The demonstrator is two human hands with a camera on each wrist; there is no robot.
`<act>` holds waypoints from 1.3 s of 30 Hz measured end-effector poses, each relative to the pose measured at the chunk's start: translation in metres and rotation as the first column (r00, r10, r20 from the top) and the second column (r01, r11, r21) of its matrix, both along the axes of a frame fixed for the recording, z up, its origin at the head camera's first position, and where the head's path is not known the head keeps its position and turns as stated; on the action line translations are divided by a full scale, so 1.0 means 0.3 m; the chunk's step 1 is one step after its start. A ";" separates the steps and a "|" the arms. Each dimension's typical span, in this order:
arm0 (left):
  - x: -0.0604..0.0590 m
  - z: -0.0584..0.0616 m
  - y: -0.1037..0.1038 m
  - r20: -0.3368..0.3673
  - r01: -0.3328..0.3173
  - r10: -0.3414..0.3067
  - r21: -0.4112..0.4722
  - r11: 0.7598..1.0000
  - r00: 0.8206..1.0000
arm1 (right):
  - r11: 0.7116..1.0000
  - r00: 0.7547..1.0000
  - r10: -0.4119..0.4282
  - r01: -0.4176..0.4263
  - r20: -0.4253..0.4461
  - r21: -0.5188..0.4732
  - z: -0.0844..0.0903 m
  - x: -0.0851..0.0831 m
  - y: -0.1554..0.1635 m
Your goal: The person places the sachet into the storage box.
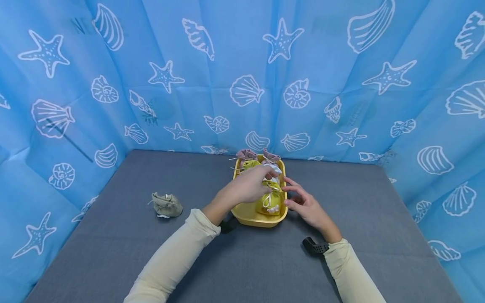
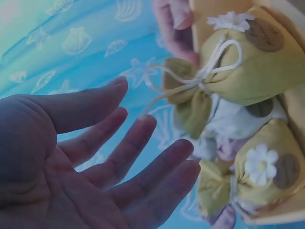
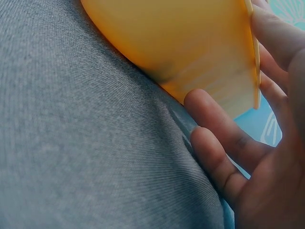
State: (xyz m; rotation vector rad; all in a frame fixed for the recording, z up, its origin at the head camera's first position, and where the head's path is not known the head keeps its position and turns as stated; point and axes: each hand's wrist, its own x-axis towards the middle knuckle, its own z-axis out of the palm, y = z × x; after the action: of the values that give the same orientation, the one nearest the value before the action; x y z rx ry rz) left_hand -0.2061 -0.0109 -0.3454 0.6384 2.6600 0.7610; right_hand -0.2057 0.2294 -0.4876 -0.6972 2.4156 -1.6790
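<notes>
My left hand point(image 1: 250, 184) is over a gold-yellow tray point(image 1: 257, 223), its fingers relaxed and spread, with nothing between them in the left wrist view. Right by it, a yellow drawstring pouch point(image 2: 259, 71) lies in the tray, tied with white cord and bearing a white flower and a round brown label. Another yellow pouch point(image 2: 271, 176) and a white pouch point(image 2: 245, 117) lie beside it. My right hand point(image 1: 308, 209) is at the tray's right side, its loosely extended fingers point(image 3: 209, 109) against the outer wall and rim.
A grey-green drawstring pouch point(image 1: 167, 205) stands on the grey table point(image 1: 204, 256), left of the tray. Mauve pouches point(image 1: 270, 155) fill the tray's far end. A blue curtain point(image 1: 227, 54) with shells and starfish hangs behind and beside the table.
</notes>
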 end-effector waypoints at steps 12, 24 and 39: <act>0.087 0.044 -0.181 -0.092 -0.120 0.141 0.209 0.971 0.986 | 1.000 1.000 -0.022 0.022 -0.009 0.009 0.000 -0.004 -0.004; 0.160 0.048 -0.439 -0.278 -0.172 0.319 0.447 0.878 0.906 | 1.000 1.000 -0.022 0.022 -0.005 0.020 -0.001 -0.005 -0.005; 0.182 0.008 -0.717 -0.304 -0.292 0.504 0.536 0.792 0.809 | 1.000 1.000 -0.017 0.017 0.004 0.018 0.000 -0.009 -0.009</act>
State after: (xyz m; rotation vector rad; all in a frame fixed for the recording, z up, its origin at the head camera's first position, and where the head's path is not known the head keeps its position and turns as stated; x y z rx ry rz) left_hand -0.1514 -0.2260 -0.3430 0.3525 3.0927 1.5952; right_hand -0.2084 0.2268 -0.4876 -0.6718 2.4372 -1.6613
